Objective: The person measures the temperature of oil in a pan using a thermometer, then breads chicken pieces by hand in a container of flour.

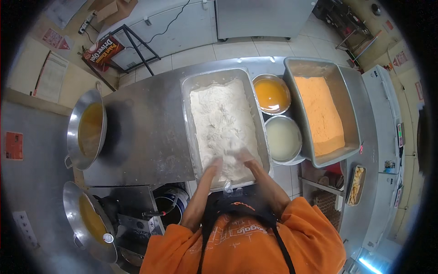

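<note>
Before me a deep metal tray [189, 137] holds a bed of white flour [222, 102] with an uneven, lumpy surface. Both hands are at the near end of this tray, blurred and dusted with flour. My left hand [215, 166] is at the flour's near left part, its fingers partly lost in the white. On the right, my right hand [243, 157] reaches into or just over the flour; whether the fingers hold any cannot be told. Beside the tray's right wall stand a bowl of orange-yellow liquid [271, 95] and a bowl of cloudy pale liquid [282, 138].
A grey tub [352, 116] with orange powdery material stands at the right. Left are two woks of yellow oil, one at the table's edge [103, 130], another [70, 202] nearer me with a round dial thermometer [108, 238]. A long narrow tray of fried pieces [356, 185] lies far right.
</note>
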The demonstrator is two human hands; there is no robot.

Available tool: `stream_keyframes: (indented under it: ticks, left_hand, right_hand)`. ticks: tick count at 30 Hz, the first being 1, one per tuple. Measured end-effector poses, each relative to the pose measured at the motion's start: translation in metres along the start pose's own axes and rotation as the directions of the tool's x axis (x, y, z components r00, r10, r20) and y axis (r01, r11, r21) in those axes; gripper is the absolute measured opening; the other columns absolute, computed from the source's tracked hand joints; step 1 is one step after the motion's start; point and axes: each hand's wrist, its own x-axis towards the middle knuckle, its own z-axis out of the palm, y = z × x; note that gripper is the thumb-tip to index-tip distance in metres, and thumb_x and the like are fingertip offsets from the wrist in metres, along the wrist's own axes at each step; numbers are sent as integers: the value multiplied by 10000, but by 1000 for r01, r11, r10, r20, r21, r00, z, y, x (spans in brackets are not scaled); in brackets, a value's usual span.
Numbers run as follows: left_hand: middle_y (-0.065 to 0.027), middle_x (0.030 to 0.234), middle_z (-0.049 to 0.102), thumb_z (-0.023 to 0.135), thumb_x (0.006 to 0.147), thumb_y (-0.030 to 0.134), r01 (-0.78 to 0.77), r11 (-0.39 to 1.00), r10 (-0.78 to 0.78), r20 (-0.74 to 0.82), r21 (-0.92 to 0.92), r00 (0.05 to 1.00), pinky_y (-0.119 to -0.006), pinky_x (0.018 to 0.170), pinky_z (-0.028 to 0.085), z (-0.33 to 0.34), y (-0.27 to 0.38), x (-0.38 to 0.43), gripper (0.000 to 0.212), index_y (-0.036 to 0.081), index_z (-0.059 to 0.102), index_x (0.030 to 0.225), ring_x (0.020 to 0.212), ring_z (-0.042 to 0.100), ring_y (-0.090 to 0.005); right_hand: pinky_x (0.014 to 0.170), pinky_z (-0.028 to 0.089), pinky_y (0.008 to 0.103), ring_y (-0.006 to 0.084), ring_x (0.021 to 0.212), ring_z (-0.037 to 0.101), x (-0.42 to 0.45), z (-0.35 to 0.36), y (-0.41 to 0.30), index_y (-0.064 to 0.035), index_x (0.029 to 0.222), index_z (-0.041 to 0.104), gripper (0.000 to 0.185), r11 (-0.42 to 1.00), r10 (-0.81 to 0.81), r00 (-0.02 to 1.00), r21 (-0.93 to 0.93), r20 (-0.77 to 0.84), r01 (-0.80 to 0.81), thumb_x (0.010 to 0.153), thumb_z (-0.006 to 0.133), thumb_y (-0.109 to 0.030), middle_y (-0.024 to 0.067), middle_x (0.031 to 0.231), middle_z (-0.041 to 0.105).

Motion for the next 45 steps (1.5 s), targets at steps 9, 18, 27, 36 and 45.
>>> stream_keyframes:
  ticks: [9,18,27,36,45]
  left_hand:
    - [-179,754,561,510,743,157,-81,986,78,27,147,997,-435,659,434,27,9,-46,168,-1,564,728,709,533,-299]
    - [-137,619,572,533,738,145,-144,989,95,-556,-44,826,-433,575,443,-35,4,26,174,30,572,613,578,536,-277]
    - [-163,709,598,494,743,132,-120,933,243,-349,339,905,-431,615,441,-69,-12,74,175,2,589,675,627,557,-300]
    - [-195,895,614,446,768,144,45,976,-124,-373,-213,920,-432,794,416,-182,18,142,246,-31,604,840,870,570,-328]
    - [-336,1159,449,447,784,160,48,986,32,-464,161,885,-527,956,303,-57,47,21,532,-41,355,1268,1066,457,-461]
  right_hand:
    - [775,443,316,206,842,584,-32,-40,94,-49,1000,616,256,735,-24,987,-672,-161,-91,784,502,-127,103,925,634]
    - [627,472,393,294,718,588,16,-41,20,12,1055,505,382,782,-140,927,-613,-347,-112,753,578,-211,166,820,605]
    - [843,433,393,279,1012,528,87,-36,-119,-37,1290,361,865,344,212,939,-920,273,190,612,638,-496,212,1044,540]
    - [687,477,368,291,803,585,212,-46,-60,-45,915,602,467,311,-164,972,-926,167,211,646,626,-426,152,871,607]
    - [846,424,341,251,964,538,46,-56,-104,-22,1114,522,582,468,128,992,-882,2,-59,679,645,-389,152,990,591]
